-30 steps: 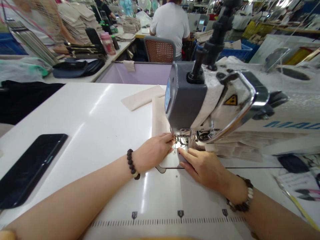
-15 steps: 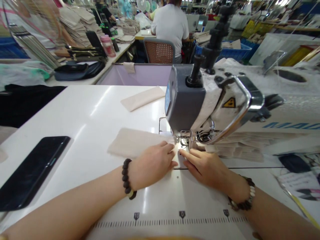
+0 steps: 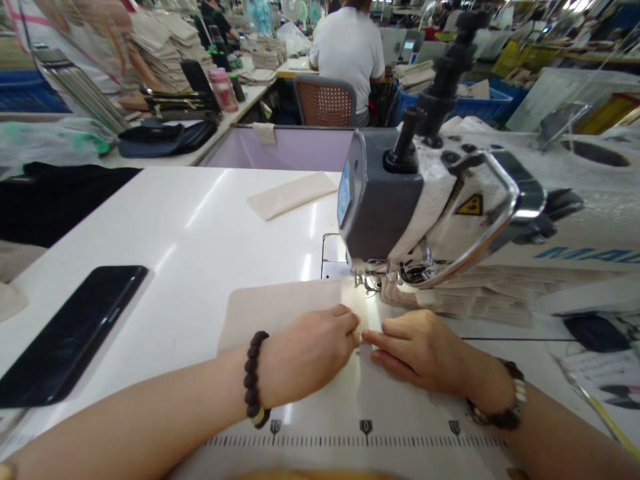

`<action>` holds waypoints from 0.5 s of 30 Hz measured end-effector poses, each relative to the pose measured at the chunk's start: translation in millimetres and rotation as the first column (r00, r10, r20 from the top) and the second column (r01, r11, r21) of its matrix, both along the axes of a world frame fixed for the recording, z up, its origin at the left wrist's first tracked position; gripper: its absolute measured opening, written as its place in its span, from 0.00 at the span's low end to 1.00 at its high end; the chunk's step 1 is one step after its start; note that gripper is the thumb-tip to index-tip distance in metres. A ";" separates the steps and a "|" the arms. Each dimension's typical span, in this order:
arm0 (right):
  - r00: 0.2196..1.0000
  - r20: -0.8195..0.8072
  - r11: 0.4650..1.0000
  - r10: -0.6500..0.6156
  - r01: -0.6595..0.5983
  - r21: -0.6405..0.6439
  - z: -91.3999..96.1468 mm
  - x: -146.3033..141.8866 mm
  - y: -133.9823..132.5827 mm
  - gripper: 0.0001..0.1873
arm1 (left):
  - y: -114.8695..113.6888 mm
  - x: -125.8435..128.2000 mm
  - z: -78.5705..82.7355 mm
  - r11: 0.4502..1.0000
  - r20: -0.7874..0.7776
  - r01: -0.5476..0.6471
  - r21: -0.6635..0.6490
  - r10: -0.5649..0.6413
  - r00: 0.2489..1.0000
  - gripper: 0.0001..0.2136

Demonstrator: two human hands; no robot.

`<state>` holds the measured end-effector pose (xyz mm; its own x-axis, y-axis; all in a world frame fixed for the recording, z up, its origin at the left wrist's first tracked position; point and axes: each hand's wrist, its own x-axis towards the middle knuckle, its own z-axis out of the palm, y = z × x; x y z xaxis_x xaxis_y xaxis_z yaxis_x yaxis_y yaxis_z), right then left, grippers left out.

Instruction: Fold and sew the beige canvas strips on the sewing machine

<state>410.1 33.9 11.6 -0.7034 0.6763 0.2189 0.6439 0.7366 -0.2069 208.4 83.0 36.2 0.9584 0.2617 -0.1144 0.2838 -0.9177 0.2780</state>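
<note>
A beige fabric piece [image 3: 280,303] lies flat on the white table, its right edge just in front of the presser foot [image 3: 371,283] of the sewing machine [image 3: 385,200]. My left hand [image 3: 313,350] rests on this piece, fingers curled and closed at its right edge; the fingertips are partly hidden. Close beside them, my right hand [image 3: 425,350] has its fingers stretched forward, the foremost tip touching the fabric's edge. Behind the right hand, several layered beige fabric pieces [image 3: 485,293] lie under the machine arm.
Another beige strip [image 3: 293,195] lies farther back on the table. A black phone [image 3: 75,333] is at the left. A printed ruler [image 3: 320,441] runs along the front edge. Beyond the table, a person in a white shirt [image 3: 347,50] sits on a chair [image 3: 326,101].
Both hands have come slightly toward me, away from the presser foot. The fabric piece under my left hand has turned and shifted nearer, its right edge now squared before the foot.
</note>
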 end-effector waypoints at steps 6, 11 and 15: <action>0.999 0.010 0.998 -0.043 0.043 0.053 -0.6 -3.7 -0.3 0.21 | 1.4 -1.9 -8.0 0.997 0.072 -0.001 0.078 -0.005 0.997 0.06; 0.991 0.028 0.987 -0.134 0.131 0.088 -3.5 -5.5 2.8 0.22 | 8.6 0.3 -17.1 0.985 0.061 0.019 0.172 -0.030 0.998 0.08; 0.978 0.049 0.974 -0.201 0.195 0.113 -7.0 -5.8 6.9 0.23 | 18.0 1.7 -17.5 0.987 0.106 -0.011 0.160 -0.006 0.994 0.09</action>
<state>404.3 40.7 4.6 -0.5718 0.7783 0.2594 0.7879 0.6091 -0.0909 210.0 101.0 18.7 0.9622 0.2707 0.0313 0.2628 -0.9521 0.1560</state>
